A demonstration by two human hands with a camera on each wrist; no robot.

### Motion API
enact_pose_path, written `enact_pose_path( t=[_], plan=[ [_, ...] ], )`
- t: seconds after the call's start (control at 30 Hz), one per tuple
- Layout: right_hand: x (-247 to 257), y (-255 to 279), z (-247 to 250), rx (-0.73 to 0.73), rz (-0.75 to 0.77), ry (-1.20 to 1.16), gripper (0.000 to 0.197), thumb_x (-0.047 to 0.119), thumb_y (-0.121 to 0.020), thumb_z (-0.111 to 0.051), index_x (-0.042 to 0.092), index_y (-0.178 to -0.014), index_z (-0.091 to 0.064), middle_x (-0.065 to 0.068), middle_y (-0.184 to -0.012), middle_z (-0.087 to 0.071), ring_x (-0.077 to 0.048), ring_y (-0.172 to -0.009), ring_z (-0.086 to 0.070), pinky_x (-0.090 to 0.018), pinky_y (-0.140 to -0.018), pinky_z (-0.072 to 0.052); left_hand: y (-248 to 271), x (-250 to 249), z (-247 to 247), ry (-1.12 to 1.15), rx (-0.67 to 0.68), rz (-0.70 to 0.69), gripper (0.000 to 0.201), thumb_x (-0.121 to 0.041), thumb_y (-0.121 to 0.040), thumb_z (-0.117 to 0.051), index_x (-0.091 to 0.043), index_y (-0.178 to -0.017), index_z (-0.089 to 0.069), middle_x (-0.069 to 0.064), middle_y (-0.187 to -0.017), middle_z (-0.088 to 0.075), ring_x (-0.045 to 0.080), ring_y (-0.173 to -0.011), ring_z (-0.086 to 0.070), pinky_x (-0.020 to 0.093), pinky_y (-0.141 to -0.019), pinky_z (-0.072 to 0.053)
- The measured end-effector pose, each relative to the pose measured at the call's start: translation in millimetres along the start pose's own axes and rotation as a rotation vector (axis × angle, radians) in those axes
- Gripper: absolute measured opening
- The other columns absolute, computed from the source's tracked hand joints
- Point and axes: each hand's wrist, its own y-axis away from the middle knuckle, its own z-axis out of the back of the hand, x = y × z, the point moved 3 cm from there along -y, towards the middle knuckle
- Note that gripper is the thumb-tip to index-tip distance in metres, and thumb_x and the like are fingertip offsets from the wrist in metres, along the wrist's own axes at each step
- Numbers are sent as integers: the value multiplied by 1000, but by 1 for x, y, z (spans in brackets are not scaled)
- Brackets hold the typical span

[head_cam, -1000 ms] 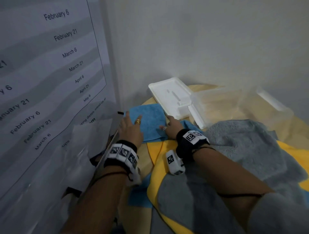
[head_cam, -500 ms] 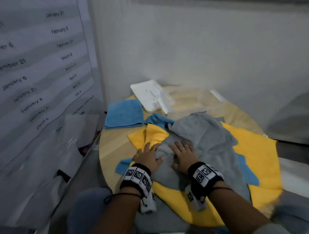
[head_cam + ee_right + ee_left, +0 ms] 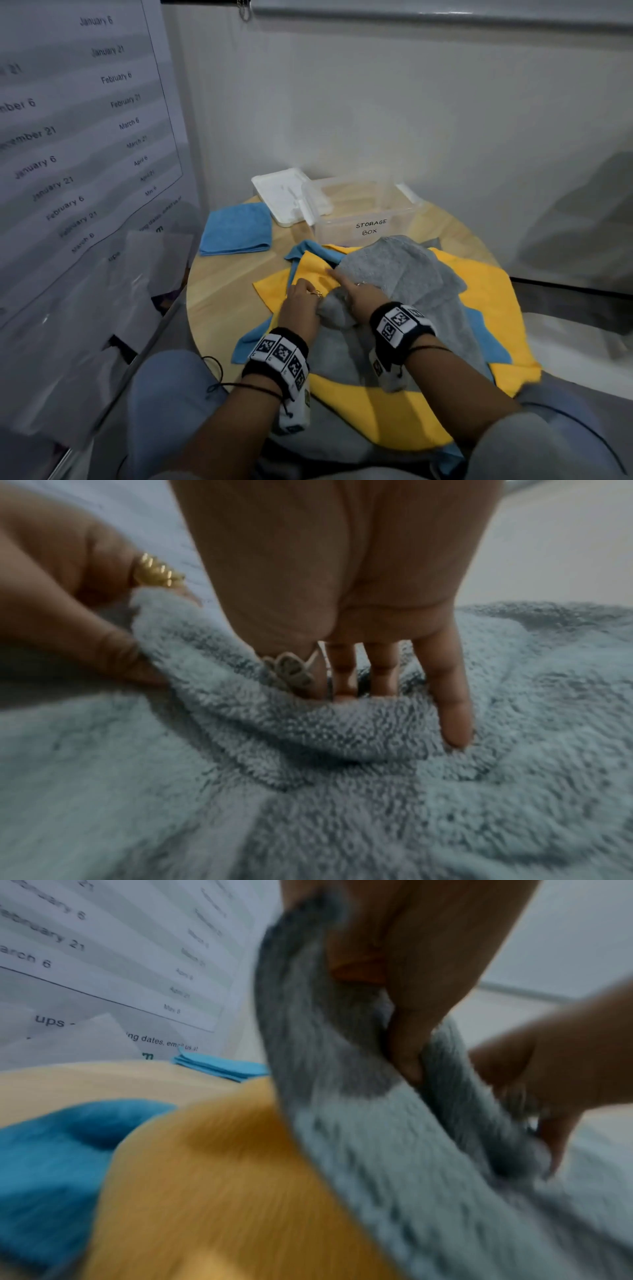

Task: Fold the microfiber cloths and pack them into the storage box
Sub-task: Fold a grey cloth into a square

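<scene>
A fluffy grey cloth [image 3: 407, 274] lies crumpled on top of a pile of yellow cloths [image 3: 479, 287] and blue cloths [image 3: 253, 342] on the round table. My left hand [image 3: 303, 301] pinches the grey cloth's [image 3: 377, 1150] left edge between thumb and fingers [image 3: 407, 1053]. My right hand [image 3: 352, 294] is just beside it, its fingers [image 3: 346, 674] tucked into a fold of the grey cloth [image 3: 342, 804]. A folded blue cloth [image 3: 236, 228] lies at the table's far left. The clear storage box [image 3: 366, 214] stands open behind the pile.
The white lid [image 3: 287, 195] lies left of the box, by the wall. The wooden table [image 3: 222, 291] shows bare between the folded cloth and the pile. A printed date sheet [image 3: 68, 137] hangs on the left. My knees are under the near edge.
My hands left the folded blue cloth at the far left, came back to the pile and took hold of the grey cloth's left edge. The view pulled back.
</scene>
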Motion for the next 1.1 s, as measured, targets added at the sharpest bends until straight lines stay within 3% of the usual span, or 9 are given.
enact_pose_path(
  t=[0.13, 0.3, 0.43, 0.53, 0.63, 0.8, 0.9, 0.97, 1.1],
  plan=[
    [9, -12, 8, 127, -23, 283, 54, 23, -83, -64, 17, -132, -43, -17, -135, -41, -36, -123, -45, -43, -96, -43, -3, -7, 25, 72, 84, -28, 13, -5, -91, -43, -9, -89, -55, 16, -103, -57, 31, -97, -54, 38, -78, -41],
    [-8, 1, 39, -295, -49, 218, 39, 19, -89, -52, 17, -129, -51, -15, -137, -33, -34, -120, -43, -39, -90, -47, -13, 5, 59, 152, -38, 80, 14, -11, -91, -52, -7, -93, -65, 16, -98, -65, 31, -97, -59, 36, -80, -44],
    [-18, 23, 75, -462, -71, 392, 34, 28, -81, -59, 20, -114, -64, -7, -151, -26, -32, -129, -32, -41, -93, -40, -33, -8, 101, -37, -192, -41, 27, -29, -93, -53, -7, -93, -68, 14, -94, -67, 31, -94, -60, 37, -76, -44],
    [-26, 30, 102, -517, -116, 480, 30, 35, -79, -59, 20, -103, -70, -6, -148, -32, -31, -123, -36, -40, -94, -31, -53, -11, 138, -91, -363, 30, 39, -40, -94, -48, -8, -91, -69, 12, -94, -67, 31, -94, -61, 36, -74, -44],
    [-43, 36, 126, -488, -199, 558, 29, 36, -82, -58, 23, -105, -69, -3, -145, -35, -29, -125, -34, -41, -97, -29, -66, -9, 165, 10, -463, 104, 34, -35, -96, -46, -9, -96, -68, 13, -103, -67, 32, -98, -60, 35, -79, -44],
    [-61, 49, 159, -478, -293, 388, 27, 20, -91, -47, 13, -113, -62, -11, -125, -51, -31, -114, -52, -39, -88, -46, -80, -25, 197, 57, -517, 3, 27, -21, -98, -42, -7, -99, -64, 13, -106, -65, 30, -100, -59, 35, -82, -43],
    [-61, 64, 196, -688, -335, 260, 29, 7, -90, -42, 12, -112, -60, -16, -111, -60, -34, -102, -60, -38, -80, -49, -91, -38, 230, 17, -634, 40, 27, -20, -100, -38, -11, -107, -63, 15, -107, -67, 33, -100, -61, 36, -80, -45],
    [-63, 77, 223, -862, -337, 180, 31, 3, -88, -42, 13, -111, -60, -19, -104, -62, -37, -98, -60, -38, -75, -47, -92, -48, 260, 58, -759, 66, 31, -31, -100, -38, -13, -105, -63, 14, -102, -68, 34, -95, -62, 37, -74, -45],
    [-74, 101, 253, -1209, -171, -73, 32, -5, -79, -50, 7, -104, -66, -24, -96, -65, -41, -91, -61, -41, -74, -47, -74, -69, 293, 170, -934, -116, 27, -33, -97, -44, -16, -98, -65, 9, -97, -67, 30, -91, -60, 34, -75, -43]
  ],
)
